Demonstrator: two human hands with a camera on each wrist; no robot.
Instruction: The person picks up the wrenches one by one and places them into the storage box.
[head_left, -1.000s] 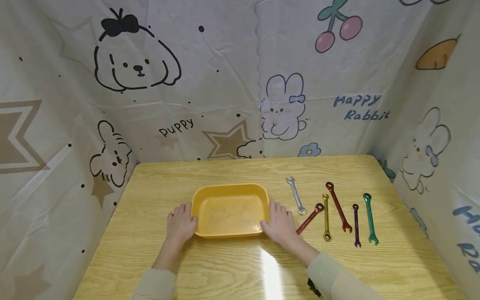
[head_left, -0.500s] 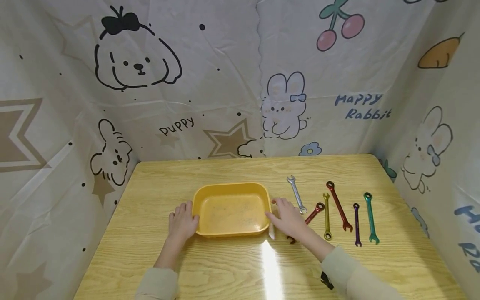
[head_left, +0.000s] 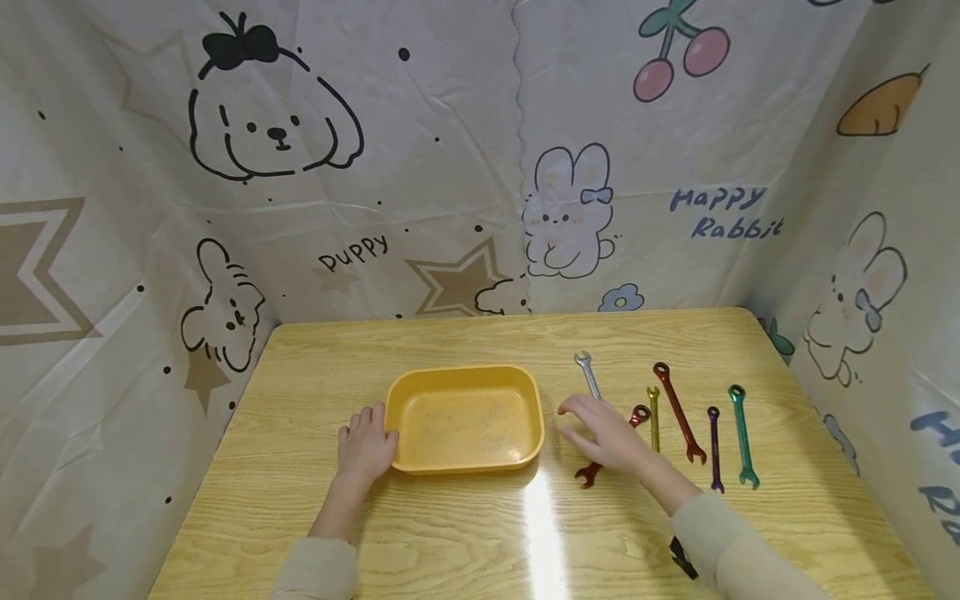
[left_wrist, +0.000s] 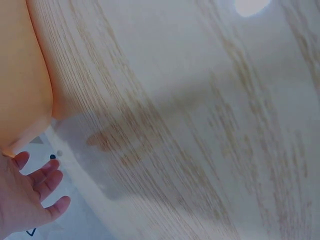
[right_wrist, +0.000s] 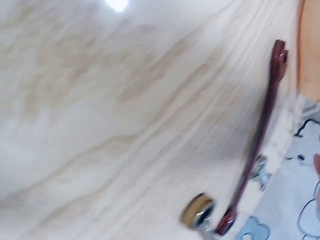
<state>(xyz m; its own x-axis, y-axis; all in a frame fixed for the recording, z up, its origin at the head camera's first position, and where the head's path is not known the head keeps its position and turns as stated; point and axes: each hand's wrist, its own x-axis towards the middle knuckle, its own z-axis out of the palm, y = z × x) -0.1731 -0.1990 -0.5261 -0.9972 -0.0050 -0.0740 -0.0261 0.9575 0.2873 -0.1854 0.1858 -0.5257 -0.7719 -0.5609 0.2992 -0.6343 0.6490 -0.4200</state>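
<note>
A yellow rectangular tray (head_left: pixel 465 425) sits mid-table in the head view, with nothing in it. Against its left side rests my left hand (head_left: pixel 366 442), thumb close to the rim. In the left wrist view the fingers look loosely extended beside the orange-looking tray wall (left_wrist: pixel 22 75). My right hand (head_left: pixel 609 440) hovers right of the tray, fingers apart and holding nothing. Below it lies a short red wrench (head_left: pixel 588 475), its middle hidden by the hand; the right wrist view shows this wrench (right_wrist: pixel 260 130) lengthwise. A silver wrench (head_left: pixel 587 372) is partly covered by the same hand.
Right of the hand lie a gold wrench (head_left: pixel 654 408), a longer red wrench (head_left: pixel 678 412), a purple wrench (head_left: pixel 714 450) and a green wrench (head_left: pixel 742 437). Printed cloth (head_left: pixel 450 167) walls the table (head_left: pixel 337 350) at the back and sides.
My right hand has let go of the tray's right side and moved right, over the short red wrench. The left hand and the tray have stayed about where they were.
</note>
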